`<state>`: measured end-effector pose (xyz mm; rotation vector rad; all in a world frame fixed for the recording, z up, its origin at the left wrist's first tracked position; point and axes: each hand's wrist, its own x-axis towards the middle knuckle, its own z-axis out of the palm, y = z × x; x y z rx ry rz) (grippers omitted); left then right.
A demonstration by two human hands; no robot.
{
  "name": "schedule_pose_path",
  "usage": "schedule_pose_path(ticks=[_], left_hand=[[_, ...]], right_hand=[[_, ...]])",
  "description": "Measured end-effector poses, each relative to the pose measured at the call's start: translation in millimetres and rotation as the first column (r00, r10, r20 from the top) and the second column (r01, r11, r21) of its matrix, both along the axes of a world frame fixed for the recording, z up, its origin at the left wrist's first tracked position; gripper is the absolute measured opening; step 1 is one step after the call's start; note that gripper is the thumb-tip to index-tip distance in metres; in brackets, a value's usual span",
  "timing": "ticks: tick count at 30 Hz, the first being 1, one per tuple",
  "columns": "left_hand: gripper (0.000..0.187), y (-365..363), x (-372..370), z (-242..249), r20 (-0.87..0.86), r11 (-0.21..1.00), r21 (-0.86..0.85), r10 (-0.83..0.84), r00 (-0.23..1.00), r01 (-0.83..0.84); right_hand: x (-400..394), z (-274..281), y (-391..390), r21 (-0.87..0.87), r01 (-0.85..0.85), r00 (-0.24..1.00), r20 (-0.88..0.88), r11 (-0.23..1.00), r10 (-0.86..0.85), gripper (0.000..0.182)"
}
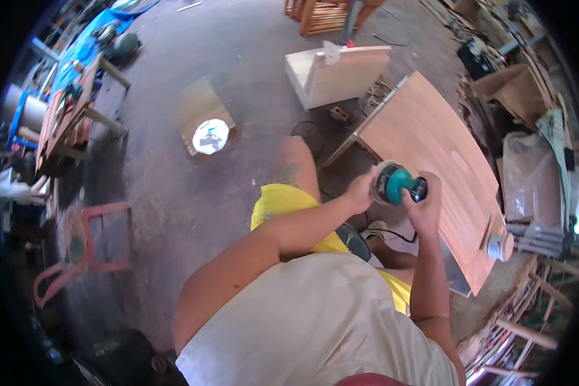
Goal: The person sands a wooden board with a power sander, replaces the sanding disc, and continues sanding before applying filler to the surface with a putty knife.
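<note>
A green and black random orbital sander [399,184] is held up in front of my lap, tilted so its round pad faces left. My right hand [426,209] is closed around the sander's black end, thumb on the body. My left hand [361,190] grips the edge of the round pad [381,182]; its fingertips are partly hidden. Just right of the sander lies a large reddish-brown wooden panel [447,145], slanted and raised off the floor. A black cord [395,233] runs below my hands.
A round tin [497,247] rests at the panel's lower right edge. Ahead stands a pale wooden box-like piece [347,80]. On the floor lies a brown board [202,106] with a bright round patch. Left are a reddish chair frame [83,257] and a wooden bench [77,112].
</note>
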<state>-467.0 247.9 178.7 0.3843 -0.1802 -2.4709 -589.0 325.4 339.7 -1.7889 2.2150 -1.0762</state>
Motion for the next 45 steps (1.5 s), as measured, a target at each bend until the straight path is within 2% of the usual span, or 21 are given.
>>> schedule_pose_path(ticks=[4, 6, 8, 11, 14, 16, 18, 20, 23, 25, 28, 31, 33, 35, 37, 38, 40, 41, 43, 44, 45], left_hand=[[0.042, -11.3, 11.7, -2.7, 0.07, 0.997, 0.076, -0.032, 0.997, 0.027], [0.036, -19.5, 14.3, 0.1, 0.243, 1.0, -0.019, -0.013, 0.97, 0.018], [0.032, -31.6, 14.2, -18.0, 0.346, 0.998, -0.002, -0.065, 0.936, 0.07], [0.033, -27.2, 22.0, 14.5, 0.352, 0.992, -0.082, -0.059, 0.934, 0.094], [0.036, -40.4, 17.6, 0.0, 0.495, 0.972, -0.145, -0.091, 0.864, 0.185], [0.039, -39.6, 14.3, -20.1, 0.643, 0.983, -0.176, 0.069, 0.763, 0.06], [0.044, -69.5, 30.9, -65.2, 0.632, 0.99, -0.109, 0.136, 0.763, -0.086], [0.049, -73.4, 36.6, -31.3, 0.661, 0.964, -0.194, 0.265, 0.702, -0.181], [0.049, -83.0, 37.8, 4.1, 0.603, 0.925, -0.347, 0.346, 0.719, -0.153], [0.049, -85.7, 36.0, 19.7, 0.581, 0.917, -0.389, 0.321, 0.748, -0.092], [0.051, -81.2, 26.0, 46.4, 0.551, 0.893, -0.449, 0.277, 0.787, 0.0], [0.053, -61.8, 13.8, 75.7, 0.549, 0.821, -0.549, 0.216, 0.807, 0.154], [0.052, -34.7, -5.6, 104.8, 0.5, 0.799, -0.585, 0.218, 0.838, 0.142], [0.051, -23.4, -20.6, 112.9, 0.527, 0.763, -0.608, 0.182, 0.83, 0.218], [0.051, -17.2, -36.0, 117.2, 0.554, 0.723, -0.628, 0.156, 0.818, 0.288], [0.049, -15.7, -44.7, 116.2, 0.548, 0.673, -0.656, 0.113, 0.829, 0.341], [0.048, 1.1, -65.1, 121.1, 0.557, 0.619, -0.672, 0.061, 0.828, 0.407], [0.048, 16.2, -76.4, 133.9, 0.577, 0.56, -0.691, 0.045, 0.816, 0.458], [0.048, 28.9, -98.7, 136.3, 0.609, 0.475, -0.697, -0.003, 0.793, 0.537], [0.048, 28.2, -103.4, 131.0, 0.628, 0.45, -0.686, -0.032, 0.778, 0.572], [0.048, 44.1, -105.8, 140.6, 0.634, 0.443, -0.679, -0.047, 0.772, 0.585]], right_hand=[[13.9, 5.9, -2.2, 0.024, -0.093, 0.995, -0.037, 0.995, 0.094, 0.049], [19.4, 13.7, -0.5, 0.028, -0.102, 0.992, -0.066, 0.994, 0.104, 0.05], [20.0, 8.2, 4.8, 0.026, -0.081, 0.994, -0.077, 0.996, 0.083, 0.054], [20.5, 13.7, 10.8, -0.053, 0.03, 0.997, -0.072, 0.998, -0.033, 0.056], [3.6, 11.2, 21.9, -0.077, 0.091, 0.989, 0.127, 0.993, -0.081, 0.059], [-12.2, 14.2, 32.0, -0.149, 0.17, 0.942, 0.316, 0.974, -0.116, 0.062], [-28.4, 36.5, 42.4, -0.196, 0.24, 0.953, 0.232, 0.951, -0.193, 0.063], [-47.6, 47.0, 55.4, -0.232, 0.317, 0.944, 0.166, 0.92, -0.284, 0.064], [-95.0, 54.2, 56.6, -0.103, 0.408, 0.913, 0.072, 0.907, -0.403, 0.066], [-124.8, 43.8, 44.6, 0.238, 0.442, 0.896, -0.081, 0.865, -0.436, 0.065], [-155.6, 7.6, 24.7, 0.335, 0.441, 0.898, -0.152, 0.833, -0.414, 0.063], [-181.4, -22.9, 12.4, 0.33, 0.486, 0.871, -0.098, 0.809, -0.482, 0.062], [-181.4, -10.5, 20.5, 0.211, 0.471, 0.871, 0.045, 0.857, -0.489, 0.064], [-176.1, -10.1, 24.0, -0.075, 0.423, 0.905, 0.085, 0.903, -0.417, 0.067], [-155.1, -22.4, 26.9, -0.307, 0.252, 0.961, 0.194, 0.918, -0.199, 0.063], [-140.9, -20.0, 40.3, -0.309, 0.268, 0.955, 0.21, 0.913, -0.21, 0.063], [-110.8, -2.8, 84.0, -0.148, 0.087, 0.863, 0.505, 0.985, 0.0, 0.064], [-116.2, -29.3, 79.1, -0.264, 0.098, 0.944, 0.331, 0.96, -0.006, 0.06], [-137.0, -50.6, 94.3, -0.181, 0.153, 0.89, 0.453, 0.971, -0.056, 0.053], [-143.1, -44.8, 120.7, -0.14, 0.257, 0.881, 0.441, 0.956, -0.172, 0.049], [-143.5, -24.0, 157.1, -0.038, 0.329, 0.703, 0.677, 0.943, -0.218, 0.049]])
